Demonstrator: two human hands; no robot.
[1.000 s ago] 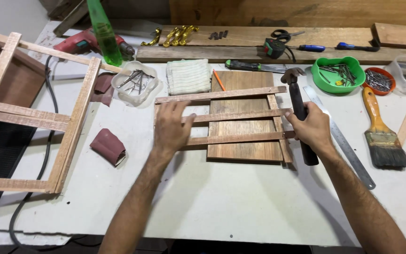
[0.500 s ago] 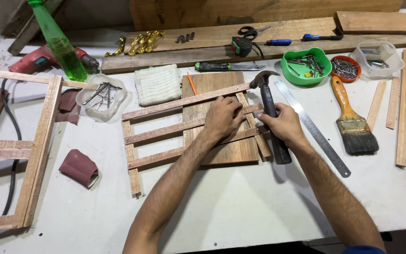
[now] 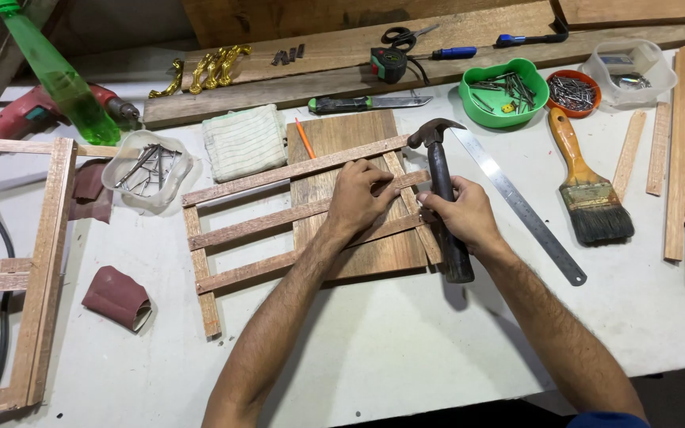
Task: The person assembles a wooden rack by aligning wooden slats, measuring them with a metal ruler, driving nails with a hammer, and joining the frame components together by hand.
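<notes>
A white workbench is carrying everything. A dark board is lying under both hands; a steel ruler and a paintbrush are lying right of the right hand, a sandpaper roll and a nail tub left of the left hand.

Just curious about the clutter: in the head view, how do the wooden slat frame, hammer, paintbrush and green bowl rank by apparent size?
1. Wooden slat frame
2. Hammer and paintbrush: similar length, too close to rank
3. Green bowl
</notes>
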